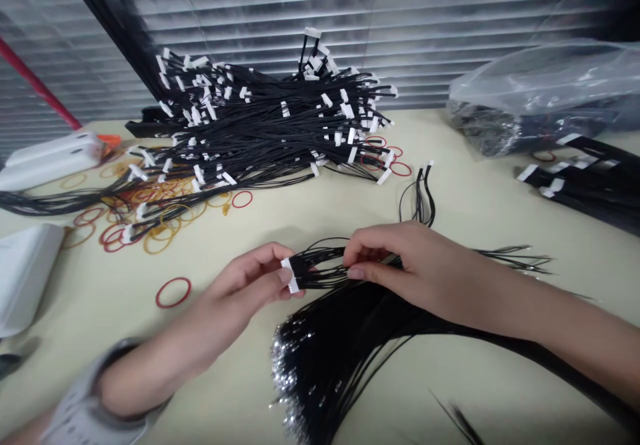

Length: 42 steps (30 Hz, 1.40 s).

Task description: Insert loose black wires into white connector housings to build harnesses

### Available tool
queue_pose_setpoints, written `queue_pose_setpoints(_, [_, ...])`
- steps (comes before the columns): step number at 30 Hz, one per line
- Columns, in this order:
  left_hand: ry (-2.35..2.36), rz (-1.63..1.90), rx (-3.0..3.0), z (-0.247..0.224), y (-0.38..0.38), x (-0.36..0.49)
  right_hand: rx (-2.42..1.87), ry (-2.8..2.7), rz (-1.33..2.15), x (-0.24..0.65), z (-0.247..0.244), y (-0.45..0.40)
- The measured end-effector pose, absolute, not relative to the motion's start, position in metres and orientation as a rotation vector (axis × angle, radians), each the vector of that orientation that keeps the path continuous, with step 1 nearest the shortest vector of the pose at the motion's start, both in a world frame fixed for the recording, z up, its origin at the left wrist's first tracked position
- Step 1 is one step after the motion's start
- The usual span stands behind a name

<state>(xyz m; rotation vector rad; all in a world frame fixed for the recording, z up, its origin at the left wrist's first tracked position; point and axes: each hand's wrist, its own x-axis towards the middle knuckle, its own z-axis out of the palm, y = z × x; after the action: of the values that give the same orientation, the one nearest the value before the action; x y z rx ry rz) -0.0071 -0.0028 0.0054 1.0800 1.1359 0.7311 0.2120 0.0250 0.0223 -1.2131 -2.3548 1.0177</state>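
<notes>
Between its thumb and fingers my left hand (255,278) grips a white connector (289,276) with black wires (320,268) running out of it to the right. My right hand (395,255) is closed around those same wires, a short way from the connector, thumb and fingertips pinched. Below both hands lies a thick bundle of loose black wires (340,345) with shiny metal ends fanned out toward the left. The far ends of some wires show past my right wrist.
Behind sits a large pile of black cables (260,118) with white connectors. Red and yellow rubber bands (173,292) lie at left, near white boxes (30,275). A plastic bag (545,92) and more black cables (595,185) are at right, blinds (400,25) behind.
</notes>
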Motion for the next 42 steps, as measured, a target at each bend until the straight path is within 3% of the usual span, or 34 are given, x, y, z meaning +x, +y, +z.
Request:
queue_pose_setpoints(3, [1.102,0.747,1.053,0.006,-0.005,-0.006,-1.211,-2.416,0.956,0.215,0.024,0.025])
queue_pose_setpoints(8, [1.073,0.74,1.229,0.005,-0.001,-0.006,-1.134,-2.426,0.545,0.213,0.025,0.021])
queue_pose_setpoints(13, [1.093,0.715,1.294,0.003,0.001,-0.004,-0.856,-2.477,0.411,0.199,0.011,0.009])
queue_pose_setpoints(18, [1.17,0.699,1.419,0.002,-0.005,-0.002,-0.933,-2.486,0.272,0.192,-0.009,0.001])
queue_pose_setpoints(26, [1.217,0.607,1.755,0.004,-0.01,0.002,-1.058,-2.366,0.262,0.182,-0.013,-0.004])
queue_pose_setpoints(36, [1.242,0.526,1.879,0.003,-0.009,0.005,-1.091,-2.34,0.672,0.185,-0.003,0.002])
queue_pose_setpoints(42, [1.208,0.618,1.707,0.003,-0.01,0.004,-1.01,-2.449,0.431,0.181,-0.006,0.0])
